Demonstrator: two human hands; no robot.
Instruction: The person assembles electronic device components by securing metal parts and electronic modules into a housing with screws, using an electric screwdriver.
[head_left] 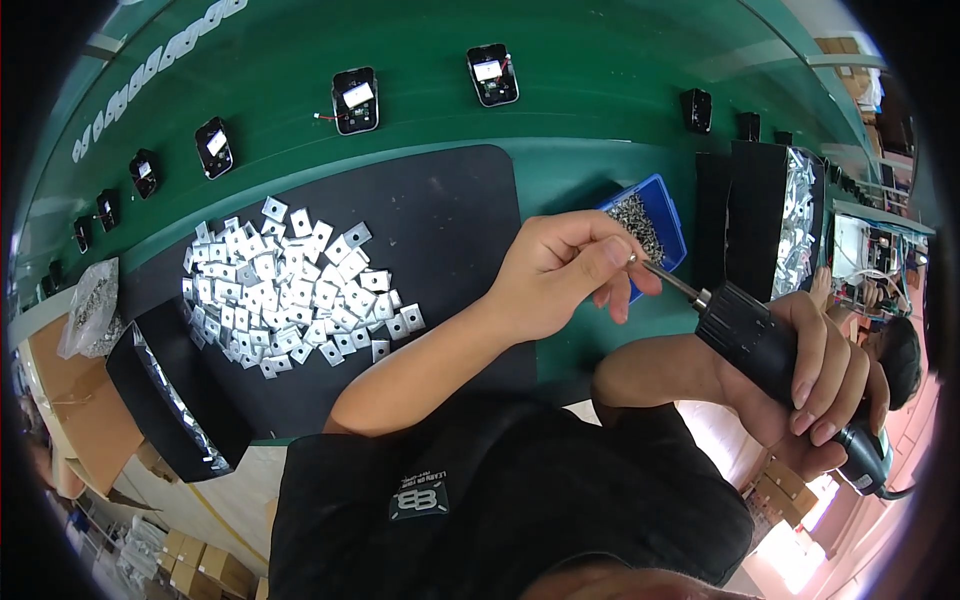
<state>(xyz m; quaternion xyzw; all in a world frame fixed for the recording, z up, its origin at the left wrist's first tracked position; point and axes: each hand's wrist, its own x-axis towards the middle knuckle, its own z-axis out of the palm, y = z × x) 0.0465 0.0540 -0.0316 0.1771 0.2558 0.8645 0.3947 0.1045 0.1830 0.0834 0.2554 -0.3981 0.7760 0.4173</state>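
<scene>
My right hand (815,385) is wrapped round a black electric screwdriver (745,325), its metal shaft pointing up and left. At the bit's tip, my left hand (575,270) pinches a small silver screw (632,260) between thumb and forefinger. The screw looks to be touching the bit. Just behind my left hand stands a blue bin (672,215) holding many small loose screws (636,222); the hand hides part of it. Left of my left forearm, a heap of small square metal plates with holes (290,290) covers part of a black mat (450,200).
Along the green belt (420,100) at the back lie several black devices (356,100) with exposed innards. Black boxes of silver parts (797,225) (170,395) stand at both sides. A clear bag (92,305) rests by a cardboard box (75,390) at left. Another person (890,350) is at far right.
</scene>
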